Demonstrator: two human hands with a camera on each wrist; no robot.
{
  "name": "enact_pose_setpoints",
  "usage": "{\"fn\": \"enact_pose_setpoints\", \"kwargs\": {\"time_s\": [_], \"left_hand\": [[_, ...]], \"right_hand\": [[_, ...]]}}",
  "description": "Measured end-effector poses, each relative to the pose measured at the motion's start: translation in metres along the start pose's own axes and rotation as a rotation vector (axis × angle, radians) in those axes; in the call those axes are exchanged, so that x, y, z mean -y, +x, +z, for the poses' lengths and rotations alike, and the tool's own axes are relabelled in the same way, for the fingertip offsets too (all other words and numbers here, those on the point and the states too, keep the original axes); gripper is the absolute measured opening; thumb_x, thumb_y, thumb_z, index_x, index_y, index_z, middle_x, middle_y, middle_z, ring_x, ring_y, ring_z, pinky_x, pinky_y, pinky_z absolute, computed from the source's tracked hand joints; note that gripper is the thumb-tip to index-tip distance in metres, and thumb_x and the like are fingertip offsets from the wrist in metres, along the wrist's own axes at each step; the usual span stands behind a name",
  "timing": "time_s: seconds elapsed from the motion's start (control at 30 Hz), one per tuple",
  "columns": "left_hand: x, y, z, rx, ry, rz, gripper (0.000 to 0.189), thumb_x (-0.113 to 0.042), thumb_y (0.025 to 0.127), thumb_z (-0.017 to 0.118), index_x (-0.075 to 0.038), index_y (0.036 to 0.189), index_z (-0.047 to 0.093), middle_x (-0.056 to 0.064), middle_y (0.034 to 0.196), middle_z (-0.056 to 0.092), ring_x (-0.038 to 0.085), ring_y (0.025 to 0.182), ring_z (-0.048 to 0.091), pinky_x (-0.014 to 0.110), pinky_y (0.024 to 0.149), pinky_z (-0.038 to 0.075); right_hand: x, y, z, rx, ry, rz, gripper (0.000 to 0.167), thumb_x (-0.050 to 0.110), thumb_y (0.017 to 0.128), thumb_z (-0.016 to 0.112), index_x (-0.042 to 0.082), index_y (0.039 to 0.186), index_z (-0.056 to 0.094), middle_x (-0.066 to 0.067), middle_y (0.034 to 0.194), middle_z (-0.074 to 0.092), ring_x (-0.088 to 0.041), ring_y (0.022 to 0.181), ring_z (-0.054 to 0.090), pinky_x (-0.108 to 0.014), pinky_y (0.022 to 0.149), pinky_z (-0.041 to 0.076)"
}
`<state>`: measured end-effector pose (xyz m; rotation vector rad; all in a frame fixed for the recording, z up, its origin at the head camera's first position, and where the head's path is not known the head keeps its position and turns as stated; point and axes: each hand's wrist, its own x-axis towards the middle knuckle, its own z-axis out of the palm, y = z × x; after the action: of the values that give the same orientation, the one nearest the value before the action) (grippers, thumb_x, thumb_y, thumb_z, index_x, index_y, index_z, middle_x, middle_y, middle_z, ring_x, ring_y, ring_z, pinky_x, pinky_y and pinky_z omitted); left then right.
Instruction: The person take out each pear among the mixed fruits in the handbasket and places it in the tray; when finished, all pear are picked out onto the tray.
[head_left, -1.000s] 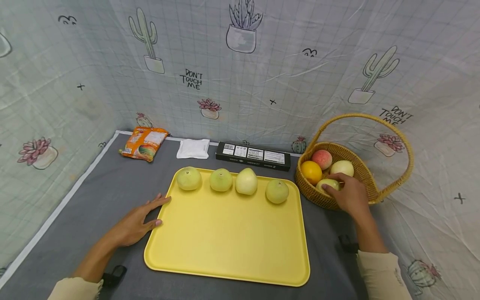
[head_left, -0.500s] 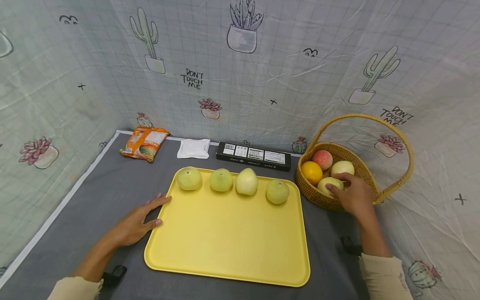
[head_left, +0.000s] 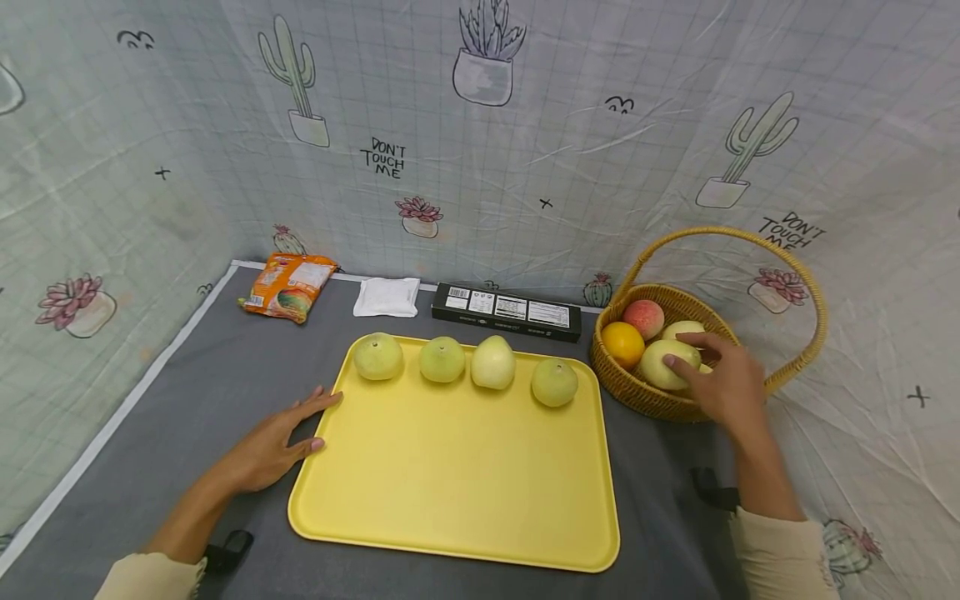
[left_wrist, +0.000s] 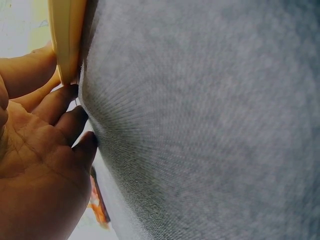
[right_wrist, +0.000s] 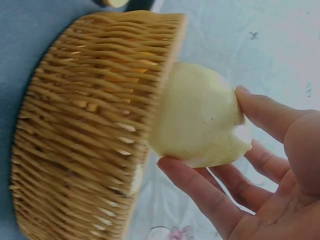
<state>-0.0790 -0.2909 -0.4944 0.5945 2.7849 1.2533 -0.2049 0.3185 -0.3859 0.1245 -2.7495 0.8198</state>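
Note:
My left hand (head_left: 262, 450) rests at the left rim of the yellow tray (head_left: 465, 483), thumb and index finger spread along it. The left wrist view shows the thumb (left_wrist: 30, 72) against the rim and the other fingertips touching the cloth. Over the wicker basket (head_left: 637, 400), my right hand (head_left: 723, 379) holds a pale yellow-green, round fruit (head_left: 670, 364) between thumb and fingers. That fruit (right_wrist: 200, 117) rises above the basket's rim in the right wrist view. An orange (head_left: 622, 344), a peach (head_left: 643, 318) and another pale fruit (head_left: 682, 328), partly hidden, lie inside.
Several pale green fruits (head_left: 442, 360) stand in a row along the tray's far side. Behind them lie an orange snack bag (head_left: 290, 287), a white packet (head_left: 386, 297) and a long black box (head_left: 506, 312). The basket's tall handle (head_left: 817, 300) arches up at the right. A printed curtain surrounds the table.
My right hand has moved a little right and toward the camera, bringing the pale fruit up from among the others in the basket. My left hand has stayed on the tray's rim.

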Motion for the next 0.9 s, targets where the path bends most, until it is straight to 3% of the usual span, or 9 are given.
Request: {"fn": "enact_pose_setpoints", "kwargs": {"time_s": [0.3,0.53,0.77,0.9], "left_hand": [[-0.001,0.000,-0.001,0.008,0.002,-0.019,0.065,-0.017,0.098,0.073,-0.002,0.157,0.049,0.032,0.163,0.043,-0.026,0.145,0.010,-0.008,0.111,0.004],[-0.001,0.000,-0.001,0.006,0.015,-0.017,0.065,-0.018,0.098,0.073,-0.002,0.157,0.049,0.032,0.163,0.043,-0.025,0.145,0.010,-0.007,0.113,0.004],[-0.003,0.000,-0.001,-0.004,0.019,0.005,0.064,-0.016,0.098,0.073,0.000,0.155,0.050,0.033,0.161,0.044,-0.026,0.145,0.011,-0.007,0.113,0.005],[-0.003,0.000,-0.001,-0.005,0.019,0.009,0.064,-0.015,0.098,0.073,0.000,0.155,0.050,0.033,0.161,0.045,-0.026,0.145,0.010,-0.007,0.113,0.005]], "right_hand": [[0.028,-0.008,-0.014,-0.006,0.016,-0.017,0.043,0.031,0.096,0.082,0.008,0.132,0.074,-0.026,0.129,0.072,-0.043,0.114,0.067,-0.042,0.085,0.045],[0.048,-0.021,-0.018,-0.017,0.031,-0.081,0.041,0.028,0.093,0.085,0.009,0.128,0.076,-0.024,0.126,0.073,-0.039,0.111,0.065,-0.031,0.081,0.042],[0.062,-0.036,-0.014,0.009,0.007,-0.105,0.042,0.030,0.091,0.087,0.013,0.128,0.077,-0.021,0.122,0.075,-0.040,0.113,0.065,-0.039,0.087,0.043],[0.069,-0.042,-0.008,0.008,0.014,-0.154,0.041,0.023,0.088,0.090,0.012,0.125,0.077,-0.018,0.118,0.078,-0.038,0.110,0.068,-0.037,0.086,0.045]]}}
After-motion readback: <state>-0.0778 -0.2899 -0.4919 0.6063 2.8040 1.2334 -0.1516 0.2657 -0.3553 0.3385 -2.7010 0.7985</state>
